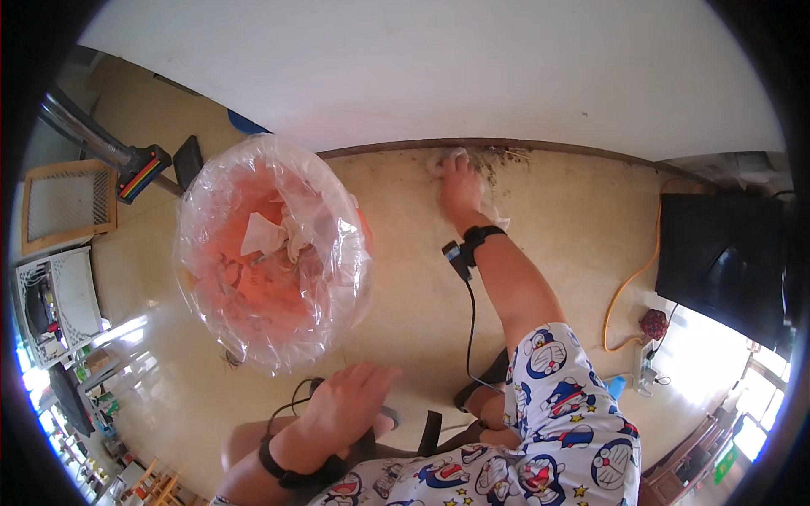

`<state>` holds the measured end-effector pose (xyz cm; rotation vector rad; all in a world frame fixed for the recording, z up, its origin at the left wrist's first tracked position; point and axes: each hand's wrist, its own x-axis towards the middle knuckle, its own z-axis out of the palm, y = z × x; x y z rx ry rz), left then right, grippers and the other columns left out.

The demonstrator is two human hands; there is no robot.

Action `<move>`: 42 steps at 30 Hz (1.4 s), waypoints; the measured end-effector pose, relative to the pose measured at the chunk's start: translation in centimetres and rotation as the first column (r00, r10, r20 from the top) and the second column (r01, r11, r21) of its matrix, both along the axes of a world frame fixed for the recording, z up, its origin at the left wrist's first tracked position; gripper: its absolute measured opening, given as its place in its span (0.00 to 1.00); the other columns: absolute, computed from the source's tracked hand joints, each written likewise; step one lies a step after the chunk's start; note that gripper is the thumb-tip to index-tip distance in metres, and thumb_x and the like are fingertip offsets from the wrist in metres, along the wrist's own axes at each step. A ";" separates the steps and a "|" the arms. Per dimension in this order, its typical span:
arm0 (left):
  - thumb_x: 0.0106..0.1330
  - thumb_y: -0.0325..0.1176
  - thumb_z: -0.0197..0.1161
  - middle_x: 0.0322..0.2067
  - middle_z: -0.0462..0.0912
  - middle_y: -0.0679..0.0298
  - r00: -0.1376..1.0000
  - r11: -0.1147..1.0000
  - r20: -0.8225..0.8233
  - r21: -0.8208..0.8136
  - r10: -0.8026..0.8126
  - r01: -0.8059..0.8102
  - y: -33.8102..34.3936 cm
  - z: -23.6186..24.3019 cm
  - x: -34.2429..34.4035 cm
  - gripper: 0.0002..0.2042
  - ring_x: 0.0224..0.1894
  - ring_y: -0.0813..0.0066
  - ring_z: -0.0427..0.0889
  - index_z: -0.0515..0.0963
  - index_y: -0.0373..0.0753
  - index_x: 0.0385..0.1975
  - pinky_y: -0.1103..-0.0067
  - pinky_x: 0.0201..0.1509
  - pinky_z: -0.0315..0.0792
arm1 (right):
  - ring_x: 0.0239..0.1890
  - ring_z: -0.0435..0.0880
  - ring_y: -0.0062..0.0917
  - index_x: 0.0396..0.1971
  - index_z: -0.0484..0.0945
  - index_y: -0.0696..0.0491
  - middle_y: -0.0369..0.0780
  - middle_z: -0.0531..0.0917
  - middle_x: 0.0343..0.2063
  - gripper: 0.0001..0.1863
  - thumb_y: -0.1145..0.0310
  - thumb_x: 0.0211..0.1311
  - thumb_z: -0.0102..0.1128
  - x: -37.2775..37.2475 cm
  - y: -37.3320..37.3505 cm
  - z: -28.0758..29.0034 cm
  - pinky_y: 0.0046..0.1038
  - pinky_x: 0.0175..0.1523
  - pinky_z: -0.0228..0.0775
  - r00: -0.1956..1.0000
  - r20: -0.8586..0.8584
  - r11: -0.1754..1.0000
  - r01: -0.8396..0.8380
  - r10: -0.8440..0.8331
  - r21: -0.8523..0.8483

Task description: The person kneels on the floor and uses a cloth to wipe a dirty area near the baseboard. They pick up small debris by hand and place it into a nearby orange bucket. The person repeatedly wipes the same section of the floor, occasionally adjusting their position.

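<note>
My right hand [459, 187] reaches down to the floor beside the wall, its fingers pressed on a crumpled white tissue [496, 216]. Dark dirt [506, 156] is scattered on the floor along the skirting, right by those fingertips. Held low over my knees, my left hand [353, 400] has its fingers stretched out with nothing in them; it is slightly blurred. To the left stands an orange-red bin [240, 291] lined with a clear plastic bag [344, 278]. Used white tissues [263, 234] lie inside it.
A white wall [439, 67] with a brown skirting [396, 145] runs across the far side. At right are a black panel [717, 261], an orange cable [614, 316] and a power strip [646, 371]. A wooden-framed mesh panel [69, 202] is at far left.
</note>
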<state>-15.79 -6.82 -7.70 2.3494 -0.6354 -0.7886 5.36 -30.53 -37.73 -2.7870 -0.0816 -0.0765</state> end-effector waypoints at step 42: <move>0.59 0.24 0.60 0.31 0.77 0.57 1.000 0.991 0.002 -0.130 -0.013 0.013 -0.9 -1.7 1.5 0.13 0.32 0.55 0.79 0.76 0.41 0.44 0.66 0.33 0.75 | 0.44 0.79 0.39 0.37 0.76 0.54 0.44 0.76 0.42 0.14 0.78 0.46 0.61 -3.4 0.9 0.2 0.39 0.46 0.72 0.959 0.093 0.944 -0.281 0.269 0.173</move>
